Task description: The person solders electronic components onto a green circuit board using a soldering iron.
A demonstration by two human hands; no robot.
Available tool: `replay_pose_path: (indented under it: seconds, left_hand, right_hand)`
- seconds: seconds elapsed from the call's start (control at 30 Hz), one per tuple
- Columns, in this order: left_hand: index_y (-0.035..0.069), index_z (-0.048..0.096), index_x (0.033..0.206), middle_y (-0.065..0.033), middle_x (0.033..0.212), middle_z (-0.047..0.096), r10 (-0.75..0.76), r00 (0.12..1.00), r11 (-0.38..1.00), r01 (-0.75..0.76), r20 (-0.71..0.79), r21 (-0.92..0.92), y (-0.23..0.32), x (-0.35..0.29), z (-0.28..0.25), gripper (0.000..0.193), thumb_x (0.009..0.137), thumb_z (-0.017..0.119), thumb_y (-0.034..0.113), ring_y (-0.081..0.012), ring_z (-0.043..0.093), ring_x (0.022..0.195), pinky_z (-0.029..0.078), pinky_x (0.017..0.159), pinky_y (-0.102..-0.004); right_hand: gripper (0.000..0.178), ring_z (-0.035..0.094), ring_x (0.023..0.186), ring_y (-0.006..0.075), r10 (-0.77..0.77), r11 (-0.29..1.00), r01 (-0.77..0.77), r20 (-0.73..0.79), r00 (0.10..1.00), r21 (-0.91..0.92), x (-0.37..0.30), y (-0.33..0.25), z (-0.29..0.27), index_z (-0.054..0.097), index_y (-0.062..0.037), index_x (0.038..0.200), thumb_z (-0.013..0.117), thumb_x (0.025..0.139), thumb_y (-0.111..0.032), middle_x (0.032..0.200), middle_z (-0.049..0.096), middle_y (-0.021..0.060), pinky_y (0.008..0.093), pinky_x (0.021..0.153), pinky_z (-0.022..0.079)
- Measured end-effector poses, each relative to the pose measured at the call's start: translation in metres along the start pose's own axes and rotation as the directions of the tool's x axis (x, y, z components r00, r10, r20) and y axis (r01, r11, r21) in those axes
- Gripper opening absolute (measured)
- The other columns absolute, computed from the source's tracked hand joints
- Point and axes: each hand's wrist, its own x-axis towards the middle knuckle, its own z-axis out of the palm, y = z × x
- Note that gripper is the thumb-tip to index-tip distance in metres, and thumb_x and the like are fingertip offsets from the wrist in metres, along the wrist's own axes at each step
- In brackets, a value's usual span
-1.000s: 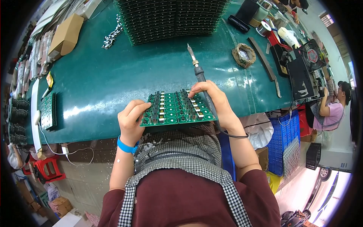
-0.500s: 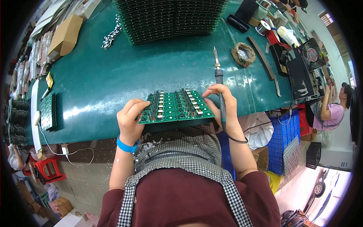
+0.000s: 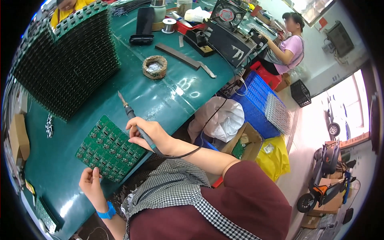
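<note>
A green circuit board (image 3: pixel 112 149) with rows of small dark parts is held at the table's near edge. My left hand (image 3: pixel 93 183) pinches its near left edge, thumb on top. My right hand (image 3: pixel 154 137) is closed around the grey handle of a soldering iron (image 3: pixel 133 119), its bare metal tip pointing up and away, apart from the board. The fingertips of this hand are close to the board's right edge; whether they touch it I cannot tell. A dark cable runs from the handle over my right forearm.
A tall stack of circuit boards (image 3: pixel 68 68) stands at the far left. Beyond the iron are a round bowl (image 3: pixel 155 67), a flat dark bar (image 3: pixel 178 56) and a solder spool (image 3: pixel 169 26). Blue crates (image 3: pixel 256 106) and a white bag (image 3: pixel 224 118) lie right of the table. A co-worker (image 3: pixel 288 52) sits beyond.
The view has swung right. The circuit board has been tilted to show its face more fully, and the tall white parts no longer show. The soldering iron stays in my right hand.
</note>
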Motion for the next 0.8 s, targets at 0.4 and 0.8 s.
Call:
replay_pose_path:
  seconds: [0.4, 0.8]
  left_hand:
    - [0.006, 0.049, 0.085, 0.0037, 0.068, 0.038, -0.315, 0.838, 0.695, 0.523, 0.446, -0.493, -0.006, -0.002, -0.043, 0.013, 0.094, 0.054, 0.015, -0.0045, 0.031, 0.056, 0.024, 0.047, -0.0194]
    - [-0.002, 0.067, 0.105, -0.0081, 0.094, 0.069, 0.367, 0.611, 0.839, 0.108, -0.702, 0.533, 0.051, 0.042, -0.079, 0.018, 0.093, 0.056, 0.004, -0.0132, 0.063, 0.082, 0.050, 0.075, -0.0248]
  right_hand:
    - [0.015, 0.065, 0.064, 0.0212, -0.253, 0.803, 0.207, -0.004, 0.968, -0.558, 0.000, 0.015, -0.049, 0.064, -0.0081, 0.086, 0.072, 0.074, -0.003, 0.078, 0.067, 0.0064, 0.0303, 0.057, 0.051]
    - [0.062, 0.057, 0.062, 0.0109, -0.005, 0.954, -0.079, -0.281, 0.960, -0.289, 0.028, 0.006, -0.080, 0.052, 0.0011, 0.120, 0.055, 0.089, -0.053, 0.074, 0.059, 0.0067, 0.0265, 0.057, 0.047]
